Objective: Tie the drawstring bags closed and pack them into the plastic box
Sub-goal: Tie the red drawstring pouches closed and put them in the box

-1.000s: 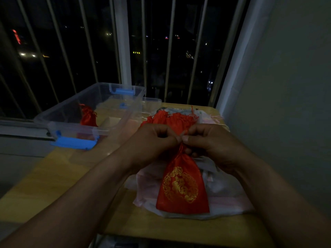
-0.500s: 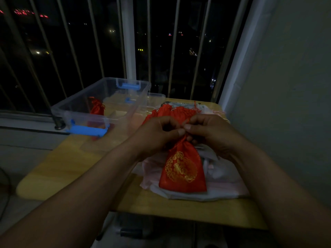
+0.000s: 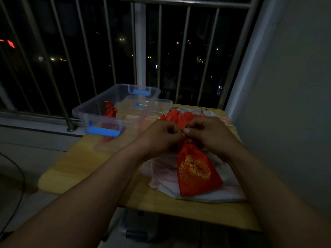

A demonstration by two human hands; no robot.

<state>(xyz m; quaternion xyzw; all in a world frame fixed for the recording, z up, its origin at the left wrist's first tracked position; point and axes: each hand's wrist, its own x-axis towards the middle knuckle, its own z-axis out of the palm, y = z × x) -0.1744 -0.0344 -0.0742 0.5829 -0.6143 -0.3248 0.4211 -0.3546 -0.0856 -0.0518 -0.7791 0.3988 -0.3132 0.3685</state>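
While the bag (image 3: 195, 172) is lying on a pale sheet (image 3: 223, 194) at the right of the counter (image 3: 80, 167), gold emblem facing up and gathered neck pointing away from the person, both hands are meeting at that neck; the left hand (image 3: 161, 136) is curling its fingers (image 3: 176, 134) inward and pinching the top of the neck; the right hand (image 3: 209, 135) is pinching it from the other side, thumb tip touching the left fingertips; the cord is hiding under the fingers, so whether it is knotted cannot be told. Just behind the hands, a heap (image 3: 180, 115) of more red bags is resting on the same sheet; to the left, the clear box (image 3: 84, 117) is standing open on the counter, apart from the bag, its blue latch (image 3: 103, 131) facing the person; a second bag (image 3: 110, 111), red and cinched at the neck, is standing inside toward the left. Beyond the counter, a railing (image 3: 111, 51) is crossing the dark window; a plain wall (image 3: 295, 86) is rising at the right.
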